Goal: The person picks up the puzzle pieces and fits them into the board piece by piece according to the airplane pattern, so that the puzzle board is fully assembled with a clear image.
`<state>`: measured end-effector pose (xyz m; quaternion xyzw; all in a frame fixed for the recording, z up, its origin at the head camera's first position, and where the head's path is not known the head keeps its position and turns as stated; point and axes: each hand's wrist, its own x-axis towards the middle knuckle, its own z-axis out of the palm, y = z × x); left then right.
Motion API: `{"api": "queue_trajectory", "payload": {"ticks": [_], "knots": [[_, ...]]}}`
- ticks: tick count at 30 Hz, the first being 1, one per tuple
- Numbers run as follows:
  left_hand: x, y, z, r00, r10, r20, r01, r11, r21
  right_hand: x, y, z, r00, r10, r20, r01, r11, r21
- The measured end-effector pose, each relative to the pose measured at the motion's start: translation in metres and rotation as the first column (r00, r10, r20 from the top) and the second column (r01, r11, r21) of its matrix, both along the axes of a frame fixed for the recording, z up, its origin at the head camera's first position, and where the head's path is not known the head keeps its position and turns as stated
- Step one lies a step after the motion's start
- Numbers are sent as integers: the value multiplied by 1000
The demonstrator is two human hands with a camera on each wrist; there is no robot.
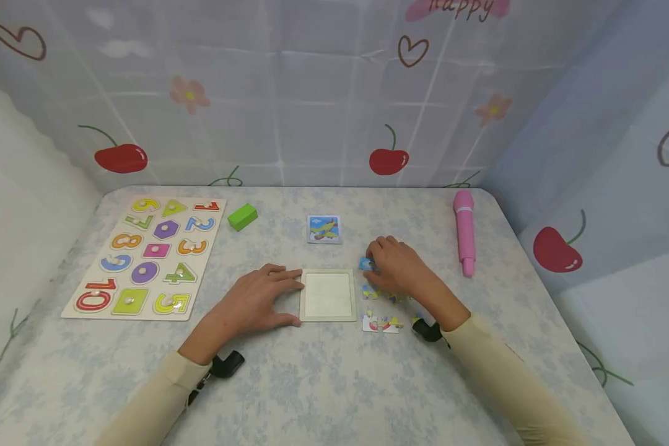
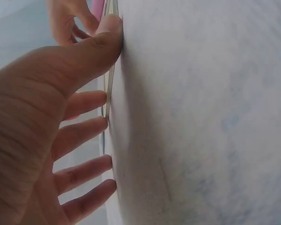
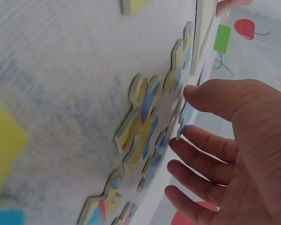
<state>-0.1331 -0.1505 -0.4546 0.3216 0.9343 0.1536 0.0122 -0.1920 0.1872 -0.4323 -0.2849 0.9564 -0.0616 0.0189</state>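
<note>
A square cream puzzle tray (image 1: 327,271) lies on the table, its recess bare. Along its left edge rests my left hand (image 1: 259,298), the fingers spread and fairly straight; in the left wrist view the thumb (image 2: 96,51) touches the tray's near edge. To the right of the tray, my right hand (image 1: 398,266) pinches a blue puzzle piece (image 1: 366,264) between thumb and fingertips; the right wrist view shows this puzzle piece (image 3: 182,117) low over the table. Several other jigsaw pieces (image 1: 370,291) lie below and under that hand, some partly hidden.
Behind the tray is a small picture card with an airplane (image 1: 324,229). A green block (image 1: 242,217) and a number-and-shape peg board (image 1: 145,260) lie to the left. At the right back lies a pink microphone-like stick (image 1: 465,232). A printed curtain (image 1: 323,124) hangs beyond the table.
</note>
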Motion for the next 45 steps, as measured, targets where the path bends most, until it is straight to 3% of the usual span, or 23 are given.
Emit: {"api": "queue_trajectory", "payload": {"ticks": [18,28,45], "knots": [[-1,0,-3,1000,-1,-2,1,1000,14,4,-21,9,1000,2,-11,-2,1000,-5],[-1,0,-2,1000,4,-1,-4,1000,2,8,-36,13,998,17,59,-16,1000,-19],[0,1,-1,1000,-10,-23,10,1000,-8,14,-61,9,996,61,72,-59,998,-24]]}}
